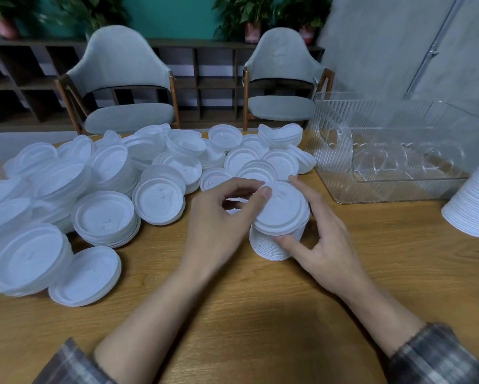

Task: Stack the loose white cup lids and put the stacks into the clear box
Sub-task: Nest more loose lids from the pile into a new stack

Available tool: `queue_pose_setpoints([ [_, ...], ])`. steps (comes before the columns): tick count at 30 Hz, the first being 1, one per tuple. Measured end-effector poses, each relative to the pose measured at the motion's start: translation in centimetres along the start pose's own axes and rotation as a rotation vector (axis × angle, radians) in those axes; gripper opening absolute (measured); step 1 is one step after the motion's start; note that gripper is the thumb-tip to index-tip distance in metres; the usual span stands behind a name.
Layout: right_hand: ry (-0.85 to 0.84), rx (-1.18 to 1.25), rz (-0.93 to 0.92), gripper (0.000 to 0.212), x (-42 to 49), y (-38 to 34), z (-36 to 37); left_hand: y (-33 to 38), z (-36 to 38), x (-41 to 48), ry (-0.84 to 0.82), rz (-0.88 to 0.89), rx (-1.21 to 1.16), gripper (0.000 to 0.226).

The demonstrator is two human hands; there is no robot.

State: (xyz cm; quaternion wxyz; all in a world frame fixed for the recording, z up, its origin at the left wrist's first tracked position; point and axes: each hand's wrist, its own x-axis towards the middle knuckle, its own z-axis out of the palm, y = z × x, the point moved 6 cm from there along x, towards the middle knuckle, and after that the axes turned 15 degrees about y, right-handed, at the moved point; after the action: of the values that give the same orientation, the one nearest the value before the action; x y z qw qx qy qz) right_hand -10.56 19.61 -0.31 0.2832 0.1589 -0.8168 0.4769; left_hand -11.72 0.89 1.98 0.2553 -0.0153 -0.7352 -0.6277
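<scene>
A short stack of white cup lids stands on the wooden table in front of me. My left hand pinches the left edge of its top lid with thumb and fingers. My right hand grips the stack from the right, thumb low on its side and fingers round the far edge. A big heap of loose white lids covers the table's left and back. The clear ribbed box sits at the back right; I cannot tell what it holds.
A tall finished stack of lids lies at the right edge, beside the box. Two grey chairs stand behind the table, with dark shelving and potted plants beyond. Bare wood shows in front of and between my forearms.
</scene>
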Motion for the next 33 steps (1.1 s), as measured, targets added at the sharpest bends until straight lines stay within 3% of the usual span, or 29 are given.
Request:
queue_pose_setpoints([
  [7, 0.003, 0.038, 0.041, 0.078, -0.1, 0.0, -0.1, 0.6, 0.5, -0.9, -0.119, 0.134, 0.174, 0.062],
  [16, 0.005, 0.102, 0.066, 0.088, -0.1, -0.3, -0.1, 0.4, 1.0, -0.6, -0.105, 0.139, 0.170, 0.064],
  [33, 0.098, 0.157, 0.034, 0.073, -0.1, -0.5, -0.6, 0.2, 1.6, -0.8, -0.152, 0.118, 0.191, 0.064],
])
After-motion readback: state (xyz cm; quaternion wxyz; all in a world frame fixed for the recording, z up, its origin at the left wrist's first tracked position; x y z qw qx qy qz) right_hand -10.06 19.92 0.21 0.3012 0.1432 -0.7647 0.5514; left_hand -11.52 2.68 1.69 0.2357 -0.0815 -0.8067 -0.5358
